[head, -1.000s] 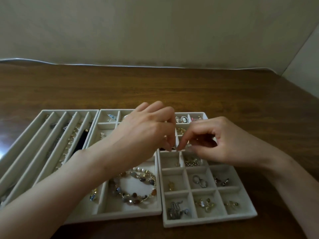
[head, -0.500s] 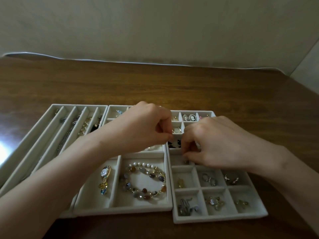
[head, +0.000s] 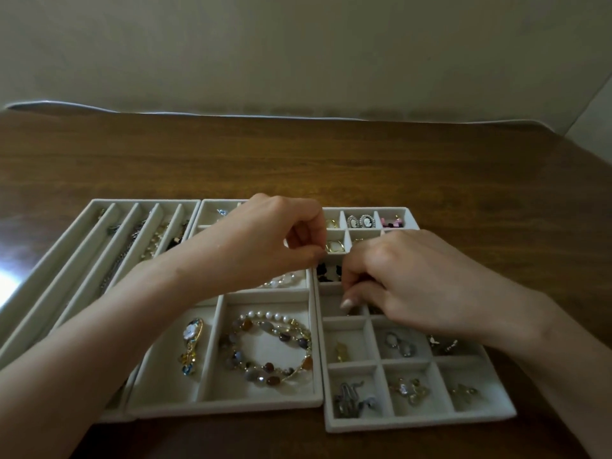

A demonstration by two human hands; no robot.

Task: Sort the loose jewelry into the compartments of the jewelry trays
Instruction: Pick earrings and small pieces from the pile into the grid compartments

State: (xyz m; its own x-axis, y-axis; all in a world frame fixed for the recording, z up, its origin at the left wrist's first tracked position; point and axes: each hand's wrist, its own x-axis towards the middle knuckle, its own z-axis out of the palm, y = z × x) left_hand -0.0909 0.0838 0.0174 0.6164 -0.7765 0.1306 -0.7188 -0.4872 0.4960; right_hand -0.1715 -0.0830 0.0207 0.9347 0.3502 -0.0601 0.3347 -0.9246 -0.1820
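Observation:
Three pale velvet trays lie side by side: a long-slot tray (head: 82, 226) with chains, a middle tray (head: 225, 409) holding a beaded bracelet (head: 265, 356) and a flower pendant (head: 192, 339), and a grid tray (head: 420, 422) of small compartments with earrings. My left hand (head: 275, 240) hovers over the seam between the middle and grid trays, thumb and forefinger pressed together; nothing shows between them. My right hand (head: 407, 283) reaches down into a grid compartment in the left column, its curled fingertips pinching a tiny gold piece that is mostly hidden.
Cameo earrings (head: 361, 221), pink pieces (head: 390, 221), gold hoops (head: 334, 246) and black pieces (head: 328, 273) fill the far grid cells. The brown wooden table (head: 298, 160) runs back to a pale wall. The table's right edge is near the grid tray.
My right hand has dropped from mid-air, where both hands met, into the grid tray's compartment. My left hand stayed curled above the trays. The view shifted slightly.

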